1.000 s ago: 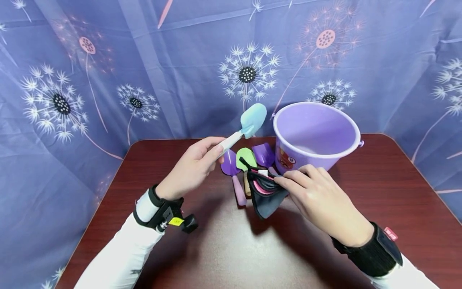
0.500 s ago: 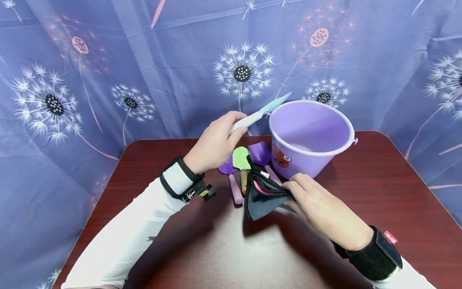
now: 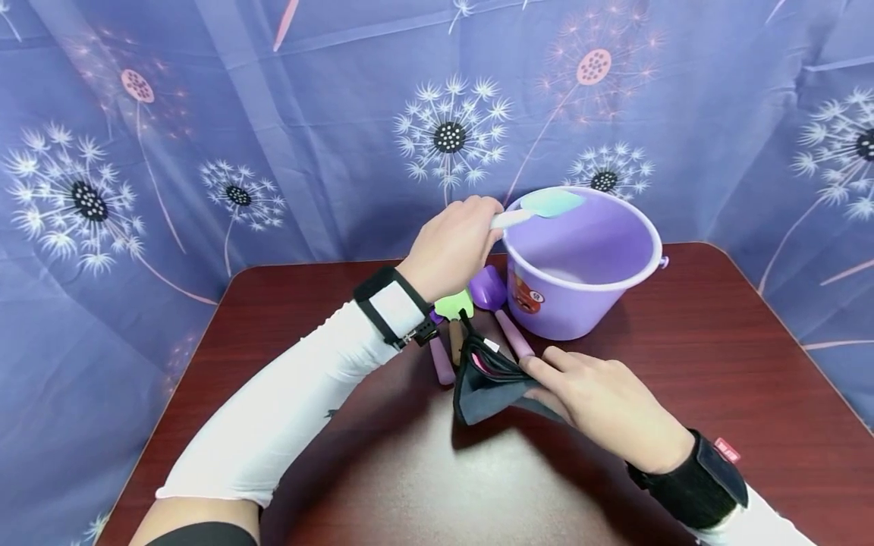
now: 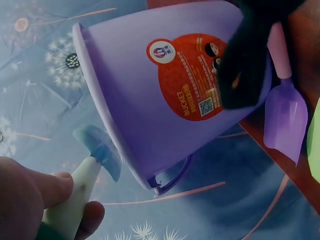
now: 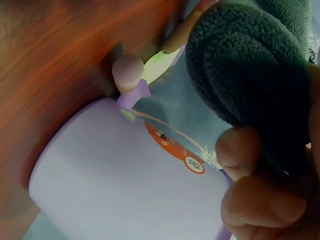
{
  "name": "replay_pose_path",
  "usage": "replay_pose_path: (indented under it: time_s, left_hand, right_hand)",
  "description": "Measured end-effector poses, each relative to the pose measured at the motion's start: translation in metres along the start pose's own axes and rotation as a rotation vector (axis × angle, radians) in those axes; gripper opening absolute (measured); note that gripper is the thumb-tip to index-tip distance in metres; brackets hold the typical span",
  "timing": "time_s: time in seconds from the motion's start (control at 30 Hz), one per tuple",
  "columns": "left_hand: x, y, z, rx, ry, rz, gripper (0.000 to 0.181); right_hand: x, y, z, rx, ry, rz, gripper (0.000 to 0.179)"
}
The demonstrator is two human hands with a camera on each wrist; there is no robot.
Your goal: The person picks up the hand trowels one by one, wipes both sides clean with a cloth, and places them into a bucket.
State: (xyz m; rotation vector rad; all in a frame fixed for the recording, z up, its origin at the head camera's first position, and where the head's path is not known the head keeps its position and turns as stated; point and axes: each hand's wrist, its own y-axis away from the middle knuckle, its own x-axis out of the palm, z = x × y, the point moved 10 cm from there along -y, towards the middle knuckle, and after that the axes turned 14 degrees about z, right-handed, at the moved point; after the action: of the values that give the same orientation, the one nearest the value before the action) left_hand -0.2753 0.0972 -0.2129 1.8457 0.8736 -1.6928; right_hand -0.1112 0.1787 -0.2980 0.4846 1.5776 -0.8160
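My left hand [image 3: 454, 243] grips the white handle of a toy shovel [image 3: 551, 202] with a light blue blade. In the head view the blade overlaps the rim and mouth of the purple bucket [image 3: 573, 315]; in the left wrist view the same shovel [image 4: 85, 185] shows beside the rim, thumb along its handle. My right hand [image 3: 601, 394] pinches a folded dark grey cloth [image 3: 485, 398] with black edging, a white tag and some pink inside its folds. The right wrist view shows that cloth's fuzzy surface [image 5: 240, 65] close up.
Between cloth and bucket lies a purple shovel [image 3: 488, 288] with a pink handle. Left of it are a green shovel [image 3: 454, 305] and another purple shovel with a pink handle [image 3: 441, 360], its blade mostly hidden by my left arm. A blue dandelion-print curtain [image 3: 341, 136] hangs behind the table [image 3: 717, 341].
My left hand has carried the blue shovel rightward to the bucket's rim, tilting its blade over on the way. My right hand has stayed near its place, lowering the cloth slightly.
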Motion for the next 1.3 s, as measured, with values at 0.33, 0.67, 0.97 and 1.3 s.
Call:
replay_pose_path:
  time_s: [0.33, 0.67, 0.97, 1.3]
  left_hand:
    - [0.012, -0.023, -0.015, 0.016, -0.205, 0.056, 0.025]
    - [0.019, -0.034, -0.022, 0.036, -0.195, 0.071, 0.027]
    - [0.029, -0.053, -0.022, 0.035, -0.047, 0.157, 0.025]
    - [0.029, -0.055, -0.021, 0.038, 0.071, 0.184, 0.024]
  right_hand:
    - [0.006, 0.001, 0.003, -0.002, -0.031, 0.024, 0.035]
    - [0.01, 0.001, 0.007, -0.02, -0.05, 0.045, 0.041]
    - [0.014, 0.001, 0.01, -0.016, -0.056, 0.071, 0.04]
    - [0.013, 0.0, 0.012, -0.029, -0.048, 0.063, 0.044]
